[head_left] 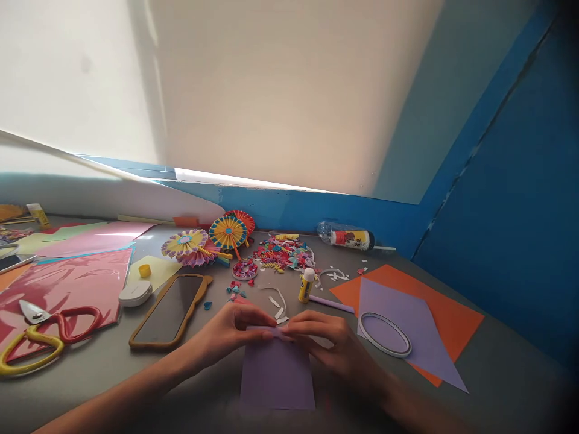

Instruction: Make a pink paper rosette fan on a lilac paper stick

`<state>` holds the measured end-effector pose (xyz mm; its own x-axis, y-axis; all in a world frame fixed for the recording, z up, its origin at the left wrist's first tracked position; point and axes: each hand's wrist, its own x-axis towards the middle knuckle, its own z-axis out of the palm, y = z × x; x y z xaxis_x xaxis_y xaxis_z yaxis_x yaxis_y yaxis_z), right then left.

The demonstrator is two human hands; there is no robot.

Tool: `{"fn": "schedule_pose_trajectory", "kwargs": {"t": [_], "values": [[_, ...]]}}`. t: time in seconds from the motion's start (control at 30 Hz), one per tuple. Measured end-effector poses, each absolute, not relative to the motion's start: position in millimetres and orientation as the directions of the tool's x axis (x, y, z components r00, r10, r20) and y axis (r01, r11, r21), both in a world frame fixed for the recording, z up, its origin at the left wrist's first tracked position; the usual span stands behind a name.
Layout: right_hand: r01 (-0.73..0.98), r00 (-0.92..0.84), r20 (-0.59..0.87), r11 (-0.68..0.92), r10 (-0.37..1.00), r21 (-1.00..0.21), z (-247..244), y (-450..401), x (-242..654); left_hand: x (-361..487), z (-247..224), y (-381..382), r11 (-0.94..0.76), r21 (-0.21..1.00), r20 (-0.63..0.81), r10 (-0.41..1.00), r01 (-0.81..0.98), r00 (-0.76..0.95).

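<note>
Both hands pinch the far edge of a purple sheet of paper (277, 380) just in front of me. My left hand (235, 325) grips the edge's left part, thumb on the near side and fingers behind. Close beside it, my right hand (323, 337) holds the right part the same way. The edge between them looks folded or rolled over. Beyond the fingers lie white paper scraps (280, 310) and an upright yellow glue stick (306, 286). A thin purple paper roll (332, 304) rests to the glue stick's right.
At left are red-and-yellow scissors (45, 331), a phone in a brown case (170, 313) and a white case (136, 293). Paper rosettes (228, 232) and colourful cut pieces (284, 253) sit at the back. Right, a tape roll (386, 334) lies on purple and orange sheets (456, 313).
</note>
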<state>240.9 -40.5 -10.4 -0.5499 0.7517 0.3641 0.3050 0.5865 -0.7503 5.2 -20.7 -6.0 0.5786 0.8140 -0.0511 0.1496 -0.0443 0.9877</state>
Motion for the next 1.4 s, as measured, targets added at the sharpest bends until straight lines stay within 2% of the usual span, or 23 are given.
{"fn": "schedule_pose_trajectory", "kwargs": {"t": [0.13,0.23,0.33,0.43,0.57,0.67,0.73,0.83,0.93,1.03,1.23,1.4], "values": [[0.281,-0.431,0.147,0.287,0.89,-0.916,-1.5,-44.6,232.2,5.9,-13.4,-20.9,-0.145,0.973,0.002,0.785,0.181,0.62],[0.268,-0.412,0.079,0.204,0.908,-0.942,-0.7,-45.2,230.6,6.4,-15.0,-24.6,-0.202,0.95,0.011,0.782,0.237,0.623],[0.291,-0.414,0.11,0.246,0.904,-0.924,-2.7,-44.8,232.3,6.3,-17.4,-25.4,-0.228,0.937,0.034,0.812,0.264,0.582],[0.327,-0.43,0.205,0.363,0.88,-0.872,-6.7,-43.0,236.0,6.1,-18.3,-22.1,-0.206,0.95,0.026,0.8,0.234,0.599],[0.296,-0.528,0.403,0.607,0.747,-0.738,-14.2,-38.2,242.9,5.8,-8.9,-20.9,-0.127,0.973,-0.022,0.778,0.191,0.628],[0.267,-0.572,0.472,0.696,0.671,-0.666,-16.5,-36.1,245.5,5.2,-0.9,-23.8,-0.054,0.987,-0.05,0.791,0.151,0.61],[0.268,-0.562,0.454,0.672,0.691,-0.691,-14.9,-36.7,244.2,4.5,-0.7,-24.0,-0.006,0.993,-0.068,0.793,0.119,0.606],[0.291,-0.489,0.334,0.512,0.806,-0.808,-9.3,-39.8,239.1,3.9,-7.8,-20.0,0.011,0.995,-0.068,0.789,0.097,0.61],[0.307,-0.417,0.189,0.334,0.889,-0.891,-4.9,-42.9,234.4,4.0,-14.9,-16.1,-0.047,0.99,-0.045,0.781,0.13,0.623],[0.289,-0.392,0.145,0.271,0.908,-0.918,-4.4,-44.4,232.6,3.9,-17.4,-15.8,-0.116,0.979,-0.017,0.772,0.167,0.636],[0.262,-0.406,0.168,0.291,0.898,-0.92,-6.1,-44.0,233.3,2.6,-16.0,-17.7,-0.11,0.986,0.011,0.789,0.124,0.614],[0.252,-0.513,0.376,0.554,0.772,-0.794,-11.1,-38.6,241.1,3.4,-12.0,-19.0,-0.007,0.993,-0.067,0.793,0.119,0.605]]}}
